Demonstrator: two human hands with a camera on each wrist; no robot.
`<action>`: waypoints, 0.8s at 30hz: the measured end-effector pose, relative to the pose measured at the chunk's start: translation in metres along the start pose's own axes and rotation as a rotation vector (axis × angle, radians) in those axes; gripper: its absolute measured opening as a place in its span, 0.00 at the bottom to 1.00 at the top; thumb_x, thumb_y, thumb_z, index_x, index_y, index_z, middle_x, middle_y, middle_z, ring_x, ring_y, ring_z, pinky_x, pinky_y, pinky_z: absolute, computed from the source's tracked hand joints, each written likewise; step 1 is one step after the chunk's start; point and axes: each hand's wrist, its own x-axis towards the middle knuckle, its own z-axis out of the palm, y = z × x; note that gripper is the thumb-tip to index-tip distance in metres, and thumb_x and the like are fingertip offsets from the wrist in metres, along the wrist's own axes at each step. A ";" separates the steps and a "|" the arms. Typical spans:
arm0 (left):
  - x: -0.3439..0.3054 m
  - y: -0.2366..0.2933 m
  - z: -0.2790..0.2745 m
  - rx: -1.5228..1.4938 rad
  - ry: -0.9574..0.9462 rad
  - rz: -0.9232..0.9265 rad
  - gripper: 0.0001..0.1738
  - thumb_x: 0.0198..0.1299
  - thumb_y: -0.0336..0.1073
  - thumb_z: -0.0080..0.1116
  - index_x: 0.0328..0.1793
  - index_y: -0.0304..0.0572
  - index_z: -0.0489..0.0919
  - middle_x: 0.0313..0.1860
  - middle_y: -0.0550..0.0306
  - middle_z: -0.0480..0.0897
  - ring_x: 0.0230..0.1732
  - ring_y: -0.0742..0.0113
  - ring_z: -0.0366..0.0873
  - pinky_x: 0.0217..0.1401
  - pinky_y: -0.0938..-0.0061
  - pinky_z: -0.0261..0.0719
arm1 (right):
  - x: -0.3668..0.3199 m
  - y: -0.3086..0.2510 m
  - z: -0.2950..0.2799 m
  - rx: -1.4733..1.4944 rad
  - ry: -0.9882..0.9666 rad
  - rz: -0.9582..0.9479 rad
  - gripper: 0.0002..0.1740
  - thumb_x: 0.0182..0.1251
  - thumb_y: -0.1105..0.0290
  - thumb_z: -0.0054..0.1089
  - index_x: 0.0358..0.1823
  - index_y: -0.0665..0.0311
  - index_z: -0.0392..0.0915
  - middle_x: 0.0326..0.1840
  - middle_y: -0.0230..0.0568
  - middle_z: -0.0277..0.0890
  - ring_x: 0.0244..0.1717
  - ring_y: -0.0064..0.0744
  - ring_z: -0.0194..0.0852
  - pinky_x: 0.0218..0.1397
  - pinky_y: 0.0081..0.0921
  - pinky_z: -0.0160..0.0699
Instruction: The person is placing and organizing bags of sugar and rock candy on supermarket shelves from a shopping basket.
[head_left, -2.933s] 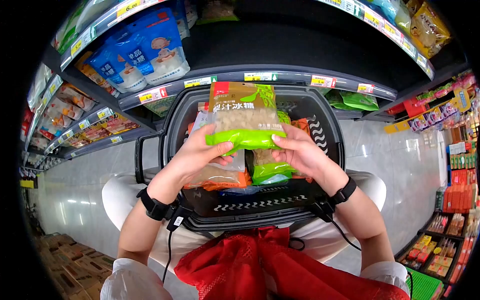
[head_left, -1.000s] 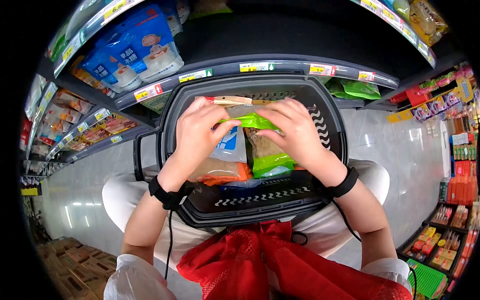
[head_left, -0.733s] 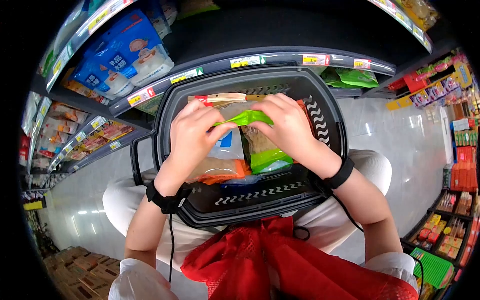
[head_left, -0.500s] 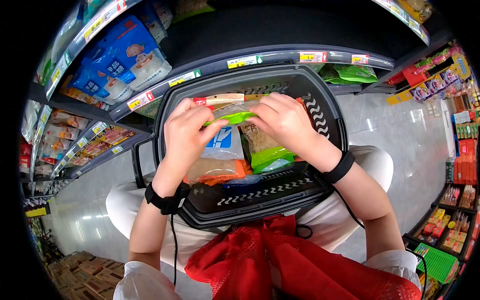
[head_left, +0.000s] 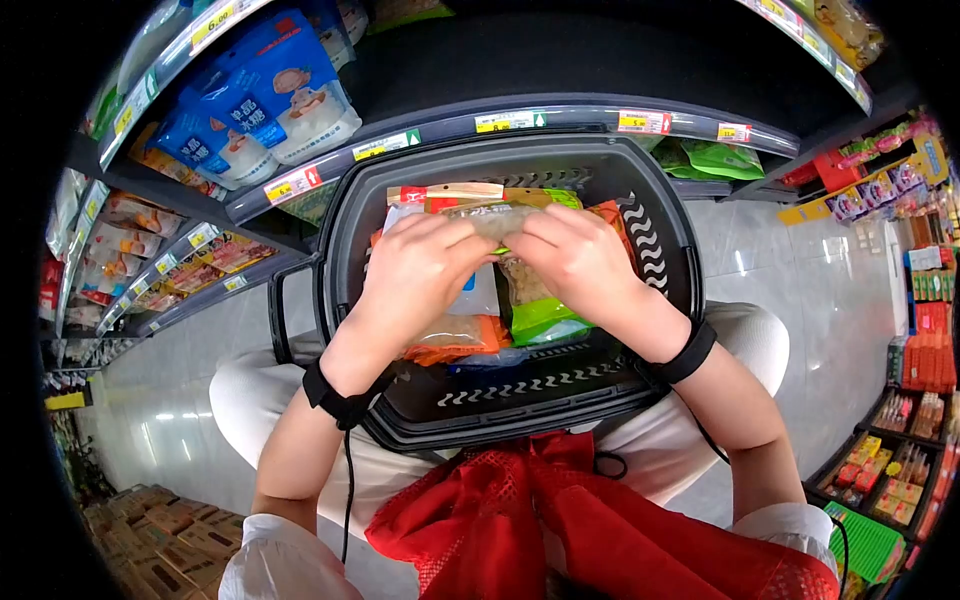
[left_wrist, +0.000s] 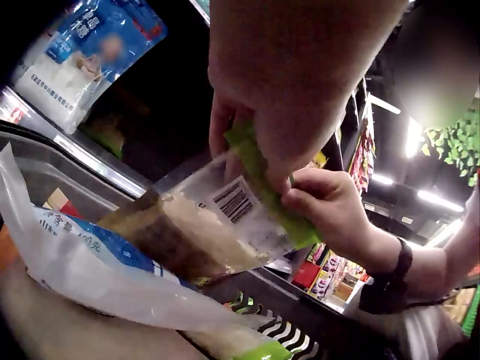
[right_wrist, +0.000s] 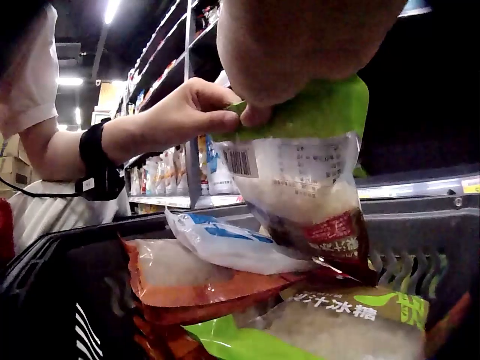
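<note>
Left hand [head_left: 415,268] and right hand [head_left: 577,262] pinch barcoded green-edged pouch [left_wrist: 214,234] in basket [head_left: 520,412].

the packet [head_left: 497,222] is above other packets [head_left: 455,337] in the basket [head_left: 660,255], shelf [head_left: 570,120] behind.

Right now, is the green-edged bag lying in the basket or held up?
Held up: left hand and right hand pinch the green-edged bag by its upper edge; its lower end hangs inside the basket.
</note>
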 end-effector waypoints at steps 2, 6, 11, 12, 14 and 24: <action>-0.004 -0.004 0.002 -0.051 0.018 -0.047 0.08 0.40 0.30 0.62 0.30 0.41 0.78 0.26 0.57 0.76 0.29 0.59 0.75 0.33 0.71 0.73 | 0.002 0.001 -0.004 -0.091 0.034 -0.011 0.07 0.40 0.73 0.53 0.26 0.59 0.71 0.25 0.33 0.66 0.30 0.32 0.69 0.31 0.26 0.72; -0.001 -0.008 -0.005 -0.082 0.039 -0.133 0.06 0.43 0.28 0.61 0.30 0.38 0.79 0.25 0.53 0.77 0.27 0.57 0.76 0.29 0.72 0.74 | -0.004 0.015 -0.013 -0.188 -0.006 0.072 0.07 0.41 0.73 0.53 0.26 0.60 0.71 0.26 0.33 0.67 0.31 0.32 0.69 0.31 0.26 0.73; -0.001 -0.009 -0.006 -0.149 0.033 -0.185 0.06 0.45 0.26 0.59 0.32 0.35 0.78 0.25 0.50 0.77 0.27 0.56 0.77 0.29 0.73 0.73 | -0.008 0.027 -0.011 -0.203 0.031 0.064 0.06 0.44 0.73 0.52 0.26 0.62 0.68 0.27 0.36 0.64 0.30 0.33 0.70 0.32 0.26 0.73; 0.000 -0.009 -0.007 -0.174 0.036 -0.193 0.07 0.46 0.25 0.58 0.33 0.34 0.78 0.26 0.49 0.78 0.28 0.56 0.77 0.30 0.74 0.74 | -0.007 0.029 -0.012 -0.205 0.032 0.067 0.06 0.44 0.73 0.52 0.26 0.62 0.68 0.27 0.36 0.64 0.30 0.33 0.70 0.32 0.26 0.73; -0.002 -0.010 -0.009 -0.198 0.041 -0.203 0.07 0.46 0.24 0.57 0.35 0.34 0.78 0.27 0.48 0.78 0.28 0.56 0.78 0.31 0.74 0.74 | -0.005 0.030 -0.012 -0.224 0.077 0.022 0.07 0.46 0.72 0.53 0.27 0.63 0.66 0.27 0.38 0.63 0.29 0.34 0.70 0.32 0.26 0.73; -0.019 -0.016 -0.022 -0.305 0.023 -0.267 0.14 0.48 0.21 0.52 0.42 0.36 0.78 0.35 0.48 0.80 0.36 0.57 0.80 0.38 0.76 0.76 | -0.009 0.035 -0.010 -0.162 0.086 -0.147 0.08 0.49 0.70 0.55 0.29 0.61 0.66 0.22 0.35 0.68 0.23 0.33 0.71 0.26 0.27 0.73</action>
